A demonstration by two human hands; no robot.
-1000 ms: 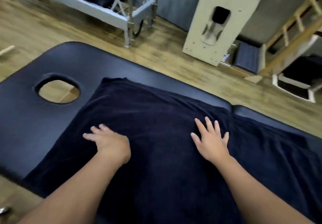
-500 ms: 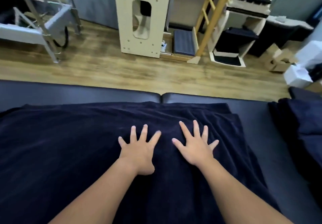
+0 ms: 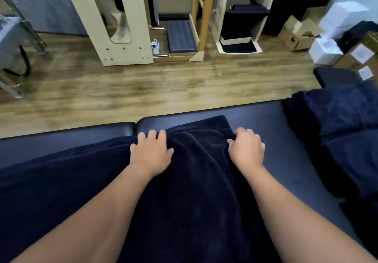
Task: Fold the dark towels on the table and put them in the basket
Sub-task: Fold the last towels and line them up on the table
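A large dark navy towel [image 3: 196, 181] lies spread over the black padded table [image 3: 266, 115], its right end reaching the table's middle. My left hand [image 3: 151, 150] sits on the towel's far edge with fingers curled over the cloth. My right hand [image 3: 246, 147] grips the towel's right edge near the far corner, fingers bent into the fabric. The cloth bunches into ridges between both hands. More dark towels [image 3: 335, 131] lie heaped at the right end of the table. No basket is in view.
Beyond the table is wooden floor [image 3: 143, 86]. A pale wooden cabinet [image 3: 110, 21], a ladder frame [image 3: 204, 17] and a white stand with dark padding [image 3: 243, 23] line the far wall. Cardboard and white boxes [image 3: 319, 37] stand at the far right.
Both hands moved from lying flat with spread fingers on the towel's middle to its far and right edges. Their fingers have curled into the cloth. The view swung to the right.
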